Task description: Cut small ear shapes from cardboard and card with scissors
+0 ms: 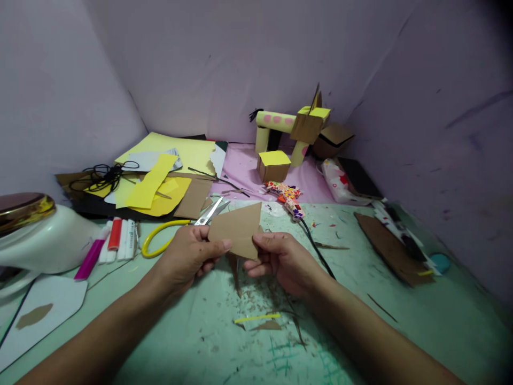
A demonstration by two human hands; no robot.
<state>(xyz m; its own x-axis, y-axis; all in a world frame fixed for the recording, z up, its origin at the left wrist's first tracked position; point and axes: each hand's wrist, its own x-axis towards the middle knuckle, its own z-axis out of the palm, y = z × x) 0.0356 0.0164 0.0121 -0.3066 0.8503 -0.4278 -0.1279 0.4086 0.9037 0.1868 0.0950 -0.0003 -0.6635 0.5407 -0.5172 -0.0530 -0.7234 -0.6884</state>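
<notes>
A brown cardboard piece [236, 227] is held up between both hands above the table. My left hand [196, 251] pinches its left edge, thumb on top. The fingers of my right hand [276, 254] grip its lower right edge. Just behind the piece lie scissors [166, 235] with yellow handles, their blades partly hidden by the cardboard. Beyond it, a glue gun [286, 198] wrapped in floral paper rests on the table, its black cord running toward my right arm. Thin cardboard scraps [266, 325] and a yellow strip [256, 318] lie below my hands.
At the back stand a giraffe-like cardboard figure [280, 123] and a small yellow-topped box [274, 167]. Yellow and brown sheets [168, 149] pile up at the left, near markers [120, 243] and a white appliance [64, 235]. A brown cardboard sheet [388, 246] lies at the right.
</notes>
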